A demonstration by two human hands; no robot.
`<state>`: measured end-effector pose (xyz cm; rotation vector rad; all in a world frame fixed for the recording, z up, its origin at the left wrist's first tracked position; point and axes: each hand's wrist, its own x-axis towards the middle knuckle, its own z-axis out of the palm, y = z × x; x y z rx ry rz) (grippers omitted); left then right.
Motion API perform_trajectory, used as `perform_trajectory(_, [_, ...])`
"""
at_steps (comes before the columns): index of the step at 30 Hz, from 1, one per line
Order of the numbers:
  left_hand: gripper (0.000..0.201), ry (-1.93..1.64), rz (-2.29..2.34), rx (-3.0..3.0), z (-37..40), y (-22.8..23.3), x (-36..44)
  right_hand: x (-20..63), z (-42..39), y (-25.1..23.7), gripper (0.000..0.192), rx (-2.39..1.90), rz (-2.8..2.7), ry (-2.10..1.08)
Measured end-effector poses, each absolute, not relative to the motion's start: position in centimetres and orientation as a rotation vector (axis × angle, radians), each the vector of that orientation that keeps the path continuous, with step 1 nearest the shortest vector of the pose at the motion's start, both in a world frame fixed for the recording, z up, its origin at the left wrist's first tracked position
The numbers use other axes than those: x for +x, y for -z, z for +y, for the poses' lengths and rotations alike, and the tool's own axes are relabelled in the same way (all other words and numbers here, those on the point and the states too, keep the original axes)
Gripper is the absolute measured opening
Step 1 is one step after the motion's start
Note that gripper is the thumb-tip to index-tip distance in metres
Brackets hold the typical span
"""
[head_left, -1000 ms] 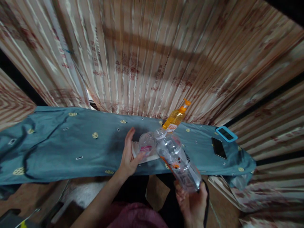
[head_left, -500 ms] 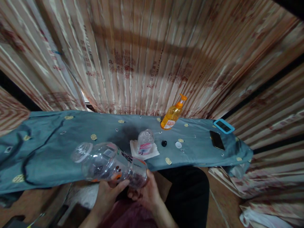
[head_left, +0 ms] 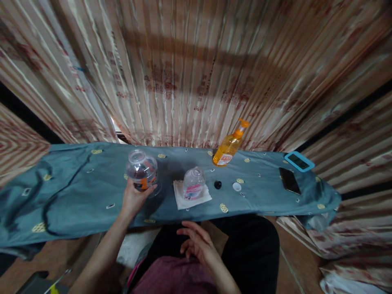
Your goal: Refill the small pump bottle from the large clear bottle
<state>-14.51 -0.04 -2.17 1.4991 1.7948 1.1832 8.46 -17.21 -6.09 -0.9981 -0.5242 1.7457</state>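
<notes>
My left hand [head_left: 132, 199] grips a large clear plastic bottle [head_left: 141, 170] with an orange label, standing upright and uncapped on the blue cloth-covered table [head_left: 76, 192]. My right hand [head_left: 196, 241] hovers empty over my lap, fingers apart. A smaller clear bottle [head_left: 193, 183] with a pink label stands on a white napkin [head_left: 191, 196] right of the large bottle. A black cap [head_left: 217, 184] and a white cap [head_left: 237, 187] lie on the cloth further right.
An orange pump bottle [head_left: 229, 145] stands at the back of the table by the striped curtain [head_left: 196, 73]. A black phone [head_left: 289, 180] and a blue-framed device [head_left: 299, 161] lie at the right end. The table's front edge runs just before my knees.
The large bottle went from my right hand to both hands in my lap, then onto the table upright in my left hand. My right hand let go and dropped toward my lap.
</notes>
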Motion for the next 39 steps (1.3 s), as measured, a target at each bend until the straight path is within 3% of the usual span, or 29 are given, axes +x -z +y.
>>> perform_trajectory(6, [0.078,-1.114,1.867,1.464,0.3,3.1,-14.4,13.8,-16.4,4.3,0.061,-1.190,-0.663,-1.436])
perform_trajectory(11, [0.079,-1.106,1.883,1.475,0.2,3.4,-14.3,18.7,-12.3,3.9,0.066,-1.627,-1.046,-0.778])
perform_trajectory(14, [0.089,-1.182,1.841,1.495,-0.3,3.9,-14.3,20.7,-8.9,4.0,0.063,-1.780,-1.140,-0.619])
perform_trajectory(17, [0.101,-1.359,1.746,1.537,-2.2,4.5,-14.7,21.3,-6.1,3.9,0.063,-1.887,-1.232,-0.544])
perform_trajectory(20, [0.095,-1.450,1.740,1.566,-5.7,5.0,-15.1,21.2,-4.3,3.7,0.058,-1.939,-1.342,-0.542])
perform_trajectory(23, [0.081,-1.399,1.701,1.672,-9.0,5.2,-14.2,21.2,-3.5,2.9,0.037,-1.939,-1.435,-0.597])
perform_trajectory(26, [0.055,-1.320,1.474,1.846,-10.0,5.0,-11.6,21.7,-3.2,0.8,0.022,-1.875,-1.503,-0.673])
perform_trajectory(28, [0.057,-1.275,1.345,1.848,-8.9,4.3,-9.4,21.8,-3.2,-1.6,0.025,-1.785,-1.546,-0.734])
perform_trajectory(33, [0.095,-1.291,1.176,1.688,-3.5,1.5,-4.1,19.8,-3.0,-9.0,0.039,-1.407,-1.804,-0.777])
perform_trajectory(39, [0.068,-1.204,1.014,1.590,-1.0,0.4,-1.3,15.9,-1.4,-15.2,0.032,-1.315,-2.491,-0.483])
